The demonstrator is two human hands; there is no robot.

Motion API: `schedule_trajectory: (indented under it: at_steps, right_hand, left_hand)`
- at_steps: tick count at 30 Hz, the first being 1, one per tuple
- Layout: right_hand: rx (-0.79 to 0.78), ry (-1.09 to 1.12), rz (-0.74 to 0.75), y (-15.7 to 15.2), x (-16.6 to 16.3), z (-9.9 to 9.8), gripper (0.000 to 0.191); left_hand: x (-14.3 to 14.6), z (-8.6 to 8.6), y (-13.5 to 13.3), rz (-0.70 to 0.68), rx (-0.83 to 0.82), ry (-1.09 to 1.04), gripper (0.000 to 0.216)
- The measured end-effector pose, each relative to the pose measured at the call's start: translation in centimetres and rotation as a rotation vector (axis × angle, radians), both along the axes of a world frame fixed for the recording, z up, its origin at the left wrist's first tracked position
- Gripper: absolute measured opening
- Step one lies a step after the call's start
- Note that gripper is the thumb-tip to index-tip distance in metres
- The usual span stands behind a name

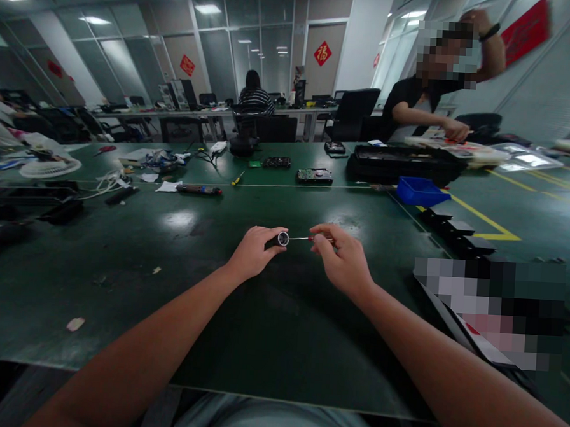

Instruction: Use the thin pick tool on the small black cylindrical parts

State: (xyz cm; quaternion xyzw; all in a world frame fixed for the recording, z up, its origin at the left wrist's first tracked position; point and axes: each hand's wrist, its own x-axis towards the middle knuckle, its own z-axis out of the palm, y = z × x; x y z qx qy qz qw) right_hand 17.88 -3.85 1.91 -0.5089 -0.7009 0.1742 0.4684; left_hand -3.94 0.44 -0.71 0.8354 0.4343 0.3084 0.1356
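Between thumb and fingers, my left hand (255, 251) grips a small dark cylinder (282, 239) whose round, pale-rimmed end faces me. My right hand (344, 258) is closed round the red handle of a screwdriver (299, 238). The thin metal shaft points left, and its tip meets or nearly meets the side of the cylinder; whether it touches I cannot tell. Both hands are above the green table (222, 325). Most of the screwdriver's handle is hidden by my right fingers.
Farther back lie a dark cylindrical tool (199, 190), a yellow screwdriver (238, 178) and a hard drive (314, 175). A blue bin (420, 191) and a long black case (405, 164) stand back right. Cables (109, 182) lie left. Another person (427, 106) works across the table.
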Motion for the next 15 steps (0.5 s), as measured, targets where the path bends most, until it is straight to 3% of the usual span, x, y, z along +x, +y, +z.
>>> schedule_trajectory:
  at_steps: [4, 11, 15]
  right_hand:
    - [-0.032, -0.038, -0.075, 0.08, -0.09, 0.01, 0.037]
    - [-0.015, -0.033, -0.024, -0.16, -0.28, -0.03, 0.021]
    - [-0.016, -0.001, -0.016, -0.41, -0.34, 0.08, 0.025]
  left_hand:
    - [0.09, -0.02, -0.07, 0.002, 0.000, 0.006, 0.041]
    - [0.27, -0.27, -0.03, -0.010, 0.000, 0.022, 0.040]
    - [0.30, -0.29, 0.00, -0.021, 0.007, 0.018, 0.041]
